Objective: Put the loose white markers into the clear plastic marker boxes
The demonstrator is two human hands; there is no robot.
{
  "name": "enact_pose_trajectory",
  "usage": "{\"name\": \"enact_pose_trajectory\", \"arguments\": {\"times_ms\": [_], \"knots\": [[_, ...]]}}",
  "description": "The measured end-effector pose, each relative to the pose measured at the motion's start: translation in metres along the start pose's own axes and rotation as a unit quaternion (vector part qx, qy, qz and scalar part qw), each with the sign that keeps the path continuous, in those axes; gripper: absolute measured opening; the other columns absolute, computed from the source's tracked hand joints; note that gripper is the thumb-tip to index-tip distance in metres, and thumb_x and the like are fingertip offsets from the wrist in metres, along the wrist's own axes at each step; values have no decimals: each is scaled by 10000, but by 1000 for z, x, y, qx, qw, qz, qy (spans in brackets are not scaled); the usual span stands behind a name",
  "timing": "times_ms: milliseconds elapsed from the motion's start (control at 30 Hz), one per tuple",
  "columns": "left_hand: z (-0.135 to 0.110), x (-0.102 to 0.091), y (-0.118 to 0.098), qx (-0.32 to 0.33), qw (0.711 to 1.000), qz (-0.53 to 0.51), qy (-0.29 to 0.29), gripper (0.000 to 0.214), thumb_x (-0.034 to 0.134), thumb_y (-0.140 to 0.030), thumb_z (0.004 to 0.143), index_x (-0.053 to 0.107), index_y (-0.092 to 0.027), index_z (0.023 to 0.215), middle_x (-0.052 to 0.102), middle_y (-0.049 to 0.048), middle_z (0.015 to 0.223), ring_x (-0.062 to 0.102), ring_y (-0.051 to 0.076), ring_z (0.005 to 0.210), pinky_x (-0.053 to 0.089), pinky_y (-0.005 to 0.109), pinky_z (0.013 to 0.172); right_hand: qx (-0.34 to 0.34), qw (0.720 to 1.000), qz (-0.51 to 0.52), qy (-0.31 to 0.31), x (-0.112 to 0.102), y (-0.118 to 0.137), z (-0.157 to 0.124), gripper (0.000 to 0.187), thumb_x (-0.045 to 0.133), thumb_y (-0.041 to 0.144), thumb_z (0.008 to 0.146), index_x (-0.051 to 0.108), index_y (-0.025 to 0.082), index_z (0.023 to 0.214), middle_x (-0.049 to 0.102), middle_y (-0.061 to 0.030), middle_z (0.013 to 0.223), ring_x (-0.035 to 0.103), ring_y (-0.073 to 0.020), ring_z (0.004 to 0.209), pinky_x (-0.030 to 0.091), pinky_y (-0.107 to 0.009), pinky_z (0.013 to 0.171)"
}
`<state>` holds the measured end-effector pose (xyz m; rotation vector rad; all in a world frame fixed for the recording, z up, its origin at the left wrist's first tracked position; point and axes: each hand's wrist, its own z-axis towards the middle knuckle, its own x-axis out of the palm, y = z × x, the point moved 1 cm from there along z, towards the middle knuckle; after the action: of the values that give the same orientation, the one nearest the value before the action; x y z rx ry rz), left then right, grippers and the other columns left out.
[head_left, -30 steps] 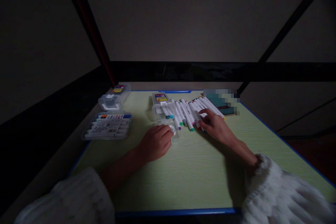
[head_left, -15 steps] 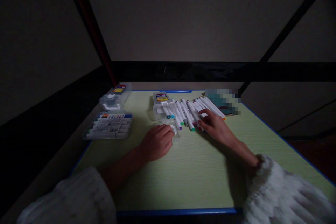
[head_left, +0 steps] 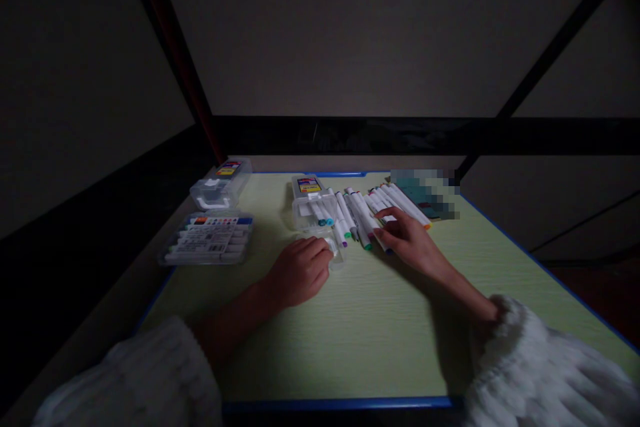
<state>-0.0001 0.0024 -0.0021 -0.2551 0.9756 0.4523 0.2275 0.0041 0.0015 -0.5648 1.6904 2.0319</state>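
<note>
My left hand [head_left: 303, 270] is curled over the lid [head_left: 337, 257] of a clear plastic marker case [head_left: 313, 203]; its fingertips are hidden. The case lies on its side with its open end towards me, and a few white markers with teal ends stick out of it. To its right, several white markers [head_left: 343, 213] lie side by side. My right hand [head_left: 410, 240] is at the loose markers, thumb and index finger apart, the tips touching or just beside a marker with a pink end [head_left: 366, 213]. More white markers [head_left: 400, 200] lie beyond my right fingers.
At the left stand a closed clear case filled with markers [head_left: 210, 240] and, behind it, another clear case with a handle [head_left: 217, 193]. A green booklet [head_left: 425, 199], partly blurred out, lies at the back right. The pale green table [head_left: 350, 340] has a blue edge.
The pink-ended marker has shifted slightly left against the nearby markers, leaving a small gap to those on the right. My right fingers moved slightly left; my left hand has stayed put.
</note>
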Motion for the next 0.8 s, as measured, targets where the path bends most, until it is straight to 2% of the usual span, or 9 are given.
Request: {"name": "enact_pose_trajectory", "arguments": {"times_ms": [233, 467, 633, 800], "knots": [[-1, 1, 1, -6, 1000, -6, 4, 189, 392, -96, 801, 571, -137, 758, 564, 55, 755, 517, 152, 698, 437, 265, 655, 23, 994, 106, -2, 4, 8, -1, 332, 545, 415, 709, 447, 177, 920, 463, 61, 530, 358, -80, 442, 254, -210, 421], [0, 1, 1, 2, 1000, 0, 0, 179, 397, -87, 794, 564, -135, 749, 560, 55, 748, 516, 155, 702, 435, 264, 649, 73, 978, 194, -5, 9, 14, -2, 339, 590, 423, 659, 457, 199, 875, 470, 56, 550, 398, -89, 463, 266, -220, 438], [-1, 3, 2, -3, 1000, 1, 6, 168, 401, -96, 801, 559, -141, 765, 557, 52, 763, 519, 149, 706, 435, 261, 659, 104, 956, 276, -12, 12, 17, -3, 331, 612, 422, 656, 468, 220, 875, 506, 39, 597, 472, -113, 521, 312, -238, 469], [-1, 4, 2, -2, 1000, 8, 10, 163, 404, -97, 791, 555, -146, 757, 557, 52, 757, 522, 151, 701, 436, 265, 654, 110, 947, 301, -6, 14, 14, -3, 375, 635, 450, 651, 462, 230, 901, 521, 38, 631, 479, -107, 532, 332, -243, 485]]}}
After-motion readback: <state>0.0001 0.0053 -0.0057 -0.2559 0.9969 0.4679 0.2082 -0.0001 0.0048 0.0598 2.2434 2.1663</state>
